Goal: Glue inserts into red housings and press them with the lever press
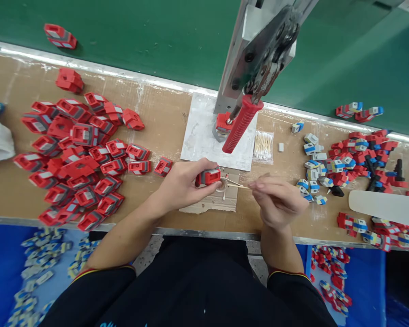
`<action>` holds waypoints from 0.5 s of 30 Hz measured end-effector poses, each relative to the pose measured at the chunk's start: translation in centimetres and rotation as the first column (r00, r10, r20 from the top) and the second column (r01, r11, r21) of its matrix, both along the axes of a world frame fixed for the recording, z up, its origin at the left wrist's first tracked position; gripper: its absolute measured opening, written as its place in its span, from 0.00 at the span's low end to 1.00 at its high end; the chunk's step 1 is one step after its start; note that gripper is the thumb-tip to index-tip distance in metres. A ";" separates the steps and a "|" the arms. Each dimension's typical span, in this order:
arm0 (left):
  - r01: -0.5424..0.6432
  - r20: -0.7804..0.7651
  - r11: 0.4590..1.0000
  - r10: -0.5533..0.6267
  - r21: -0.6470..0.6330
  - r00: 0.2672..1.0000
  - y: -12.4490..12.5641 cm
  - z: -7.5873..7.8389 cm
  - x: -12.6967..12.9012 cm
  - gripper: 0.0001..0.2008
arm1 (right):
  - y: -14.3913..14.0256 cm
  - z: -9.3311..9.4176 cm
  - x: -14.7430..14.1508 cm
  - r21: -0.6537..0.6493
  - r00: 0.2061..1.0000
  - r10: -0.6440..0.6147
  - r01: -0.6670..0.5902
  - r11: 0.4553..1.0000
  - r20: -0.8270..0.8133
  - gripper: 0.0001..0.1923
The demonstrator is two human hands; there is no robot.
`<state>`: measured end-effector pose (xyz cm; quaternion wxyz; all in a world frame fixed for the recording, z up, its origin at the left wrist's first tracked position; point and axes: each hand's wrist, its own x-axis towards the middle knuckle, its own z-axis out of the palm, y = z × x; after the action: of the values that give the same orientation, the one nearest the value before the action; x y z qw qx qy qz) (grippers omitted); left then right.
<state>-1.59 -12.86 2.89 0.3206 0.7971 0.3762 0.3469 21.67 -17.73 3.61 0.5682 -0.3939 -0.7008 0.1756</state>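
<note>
My left hand (186, 184) is closed around a red and grey plastic toy part (210, 176), holding it above a torn piece of cardboard (209, 206). In my right hand (280, 199), thumb and fingers pinch a thin cotton swab (239, 185). The swab points left towards the part; whether its tip touches anything I cannot tell. Just under the part is a small round dish (221, 183), partly hidden by my left fingers, with other swabs lying about it.
Beyond my hands stands a hand press with a red handle (243, 125) on a white plate (199, 131). Red parts (85, 195) are heaped left; white-blue pieces (312, 175) and red assemblies lie right. A bag of cotton swabs (263, 146) lies beside the plate. The green belt (139, 41) runs behind.
</note>
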 end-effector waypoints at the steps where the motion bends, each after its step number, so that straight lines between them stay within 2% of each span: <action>1: 0.016 -0.019 1.000 -0.015 0.022 1.000 -0.1 -0.1 0.1 0.10 | -0.2 -0.1 -0.2 0.008 0.998 -0.015 0.016 1.000 -0.058 0.16; 8: 0.095 -0.013 0.993 -0.095 0.068 0.995 -0.6 -0.6 0.3 0.11 | 0.0 -0.5 -1.3 -0.033 0.993 0.065 -0.069 0.997 -0.094 0.16; 15: 0.086 0.004 0.995 -0.086 0.048 0.996 -0.6 -0.6 0.4 0.10 | 0.3 -0.3 -1.5 -0.033 0.994 0.105 -0.106 0.994 -0.030 0.20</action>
<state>-1.15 -13.47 2.28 0.3172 0.8189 0.3322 0.3440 20.19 -17.47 3.34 0.5610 -0.3635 -0.7095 0.2232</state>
